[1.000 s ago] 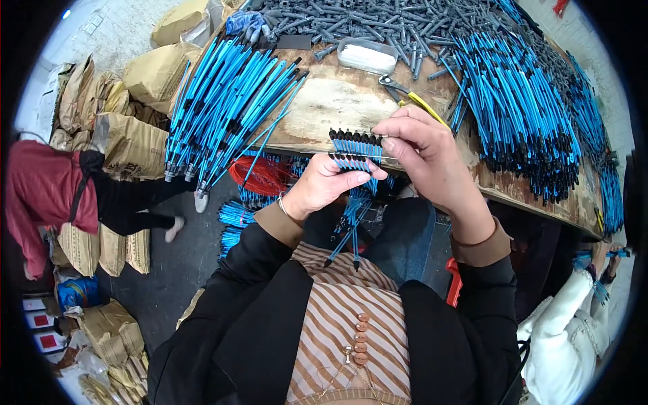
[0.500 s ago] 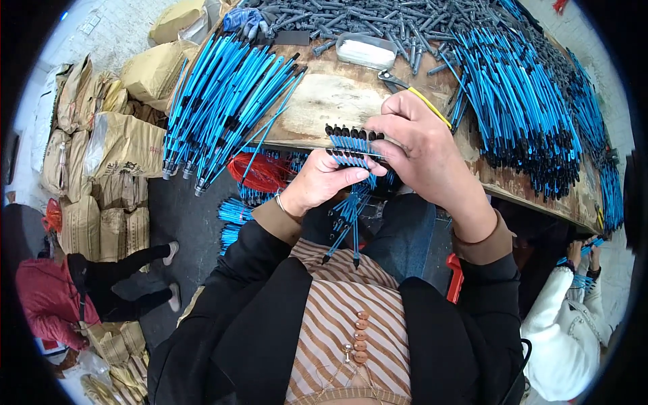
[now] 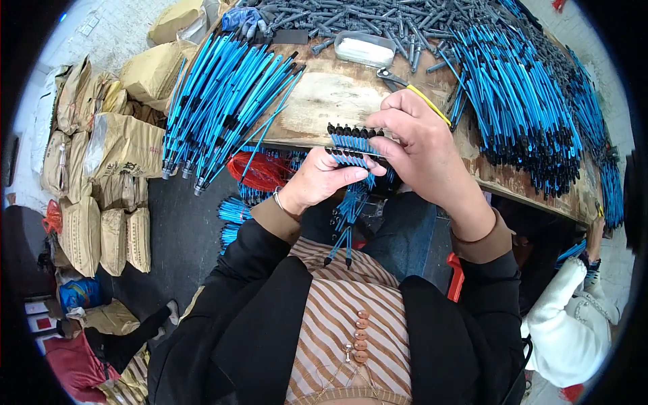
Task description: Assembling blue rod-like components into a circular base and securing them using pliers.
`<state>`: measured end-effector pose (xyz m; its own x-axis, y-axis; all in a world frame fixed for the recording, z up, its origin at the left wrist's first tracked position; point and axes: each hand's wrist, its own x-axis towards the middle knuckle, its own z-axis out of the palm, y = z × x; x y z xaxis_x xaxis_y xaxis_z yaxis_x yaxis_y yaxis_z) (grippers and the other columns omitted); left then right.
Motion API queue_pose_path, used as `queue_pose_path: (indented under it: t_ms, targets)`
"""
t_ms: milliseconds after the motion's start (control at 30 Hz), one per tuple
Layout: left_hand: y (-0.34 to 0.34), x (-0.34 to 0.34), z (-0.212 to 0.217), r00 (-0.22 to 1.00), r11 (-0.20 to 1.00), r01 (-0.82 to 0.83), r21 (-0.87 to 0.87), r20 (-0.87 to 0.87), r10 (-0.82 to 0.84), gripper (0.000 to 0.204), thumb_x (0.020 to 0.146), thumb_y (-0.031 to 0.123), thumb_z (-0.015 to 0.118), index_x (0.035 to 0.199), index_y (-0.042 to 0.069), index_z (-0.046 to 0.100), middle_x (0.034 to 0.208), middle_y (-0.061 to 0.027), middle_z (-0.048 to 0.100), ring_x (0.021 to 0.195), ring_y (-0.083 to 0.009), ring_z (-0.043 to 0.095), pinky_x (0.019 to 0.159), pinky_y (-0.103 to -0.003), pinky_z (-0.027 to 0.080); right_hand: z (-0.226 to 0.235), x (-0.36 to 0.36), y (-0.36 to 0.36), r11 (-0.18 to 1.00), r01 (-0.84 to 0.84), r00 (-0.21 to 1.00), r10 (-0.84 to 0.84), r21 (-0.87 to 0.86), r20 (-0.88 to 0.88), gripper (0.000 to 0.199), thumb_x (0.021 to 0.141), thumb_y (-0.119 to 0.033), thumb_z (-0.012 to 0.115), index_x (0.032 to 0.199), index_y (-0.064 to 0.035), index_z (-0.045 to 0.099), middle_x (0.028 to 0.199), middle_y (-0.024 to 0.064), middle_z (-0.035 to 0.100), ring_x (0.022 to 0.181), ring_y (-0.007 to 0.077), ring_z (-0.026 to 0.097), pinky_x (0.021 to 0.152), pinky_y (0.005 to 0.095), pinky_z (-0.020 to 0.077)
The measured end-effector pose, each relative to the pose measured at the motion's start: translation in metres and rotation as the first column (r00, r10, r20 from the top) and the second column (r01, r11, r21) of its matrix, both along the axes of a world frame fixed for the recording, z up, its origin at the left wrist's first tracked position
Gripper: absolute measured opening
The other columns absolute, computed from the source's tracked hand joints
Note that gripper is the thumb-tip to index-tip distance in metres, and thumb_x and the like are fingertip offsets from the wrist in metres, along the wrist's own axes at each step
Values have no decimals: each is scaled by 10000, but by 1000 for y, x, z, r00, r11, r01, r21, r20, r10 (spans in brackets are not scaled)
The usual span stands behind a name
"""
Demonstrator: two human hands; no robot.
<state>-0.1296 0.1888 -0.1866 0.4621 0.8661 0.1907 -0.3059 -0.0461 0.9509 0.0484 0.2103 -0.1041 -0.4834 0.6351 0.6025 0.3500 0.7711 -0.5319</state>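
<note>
**Two hands square up a row of blue pens at a crowded workbench**

Head view, looking down: the left hand (image 3: 322,183) grips a fan of blue pens (image 3: 352,145) from below, fingers curled tight around the barrels. The right hand (image 3: 422,145) lies over the top of the fan, fingertips pressed together on the black tips, pinching them into line. The bundle sits just off the near edge of the wooden table (image 3: 337,101), above the person's lap.

Compared with a second ago, the black tips stand in a straighter, more even row and the hands have risen slightly toward the table edge, so the bundle looks closer to being evened out. A person in red at the left has moved down to the lower-left corner.

About ten black tips show in the held row; loose ends hang below. Two large heaps of blue pens lie on the table, one left (image 3: 223,108) and one right (image 3: 520,101), too many to count. One clear plastic box (image 3: 364,48) sits near grey parts (image 3: 378,17). Roughly ten tan sacks (image 3: 101,148) are stacked on the floor.
</note>
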Motion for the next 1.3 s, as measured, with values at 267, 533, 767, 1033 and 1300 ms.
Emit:
queue_pose_path:
  t_ms: [267,533,767,1033,1300]
  targets:
    - [-1,2,4,998,999,1,42,-68,2,178,814,-33,583,980,-9,645,949,-98,678,869,-167,630,828,-268,484,-3,-1,-3,996,18,991,-6,-88,132,270,667,70,620,926,-7,606,899,83,506,741,196,497,636,271,414]
    - [-6,5,-3,999,999,-27,-42,17,28,195,817,-45,574,995,-9,646,956,-98,678,888,-169,629,838,-265,481,-3,-4,3,999,-48,997,47,14,60,248,684,60,612,927,10,599,923,94,518,748,203,504,639,280,418]
    - [-2,5,-6,998,998,-60,22,21,59,202,825,-62,556,1000,-14,645,989,-106,675,916,-171,630,856,-260,477,-6,6,-3,993,15,997,-6,120,-75,189,727,53,597,912,11,601,890,86,548,704,207,507,619,276,412]
    - [1,7,-14,999,999,-37,-20,9,37,189,828,-47,582,999,14,637,988,-109,657,955,-208,625,860,-274,481,-17,27,-5,981,194,973,-193,6,128,181,765,35,602,944,8,592,799,68,576,672,187,516,626,256,423]
    - [2,8,-11,996,996,-90,-14,-1,90,233,825,-65,560,1037,-18,643,1016,-108,672,923,-157,629,841,-239,479,-6,28,-24,910,130,961,-214,-393,-178,119,795,12,594,912,18,575,792,66,596,649,126,522,607,229,432]
